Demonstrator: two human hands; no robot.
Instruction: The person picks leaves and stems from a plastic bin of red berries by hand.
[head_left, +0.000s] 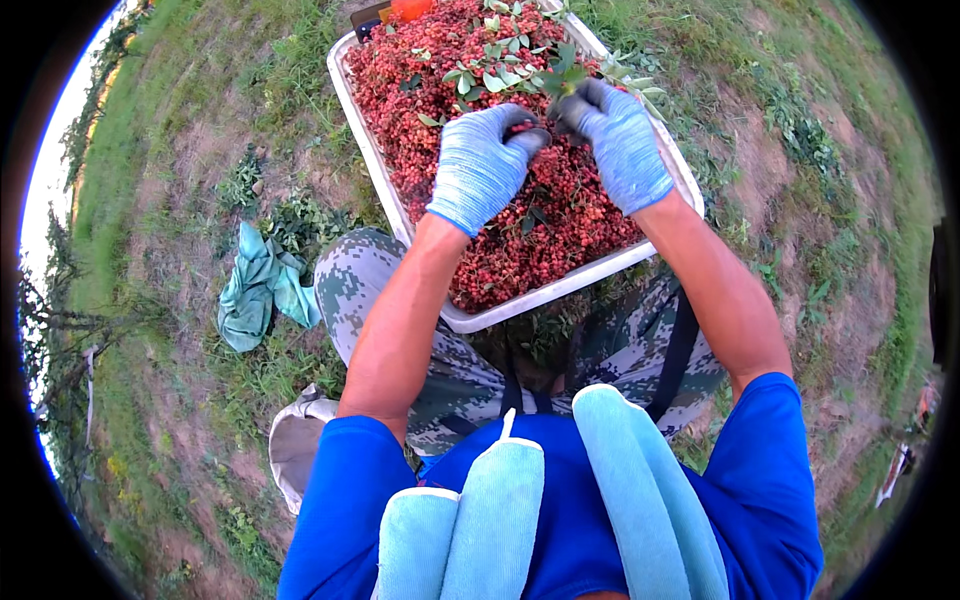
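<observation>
A shallow white plastic crate in front of my knees is heaped with small red berry clusters that look like Sichuan peppercorns. Both my hands wear blue knit gloves with dark coated fingers. My right hand, over the right side of the heap, pinches a green leafy sprig. Just left of it, my left hand is above the berries with thumb and fingers curled towards each other. Whether anything is between those fingertips is unclear. Loose green leaves lie on the far part of the heap.
An orange object shows at the crate's far left corner. Crumpled green cloth lies on the grassy ground to my left, with an open pale fabric bag nearer my side. A light blue towel hangs down my chest.
</observation>
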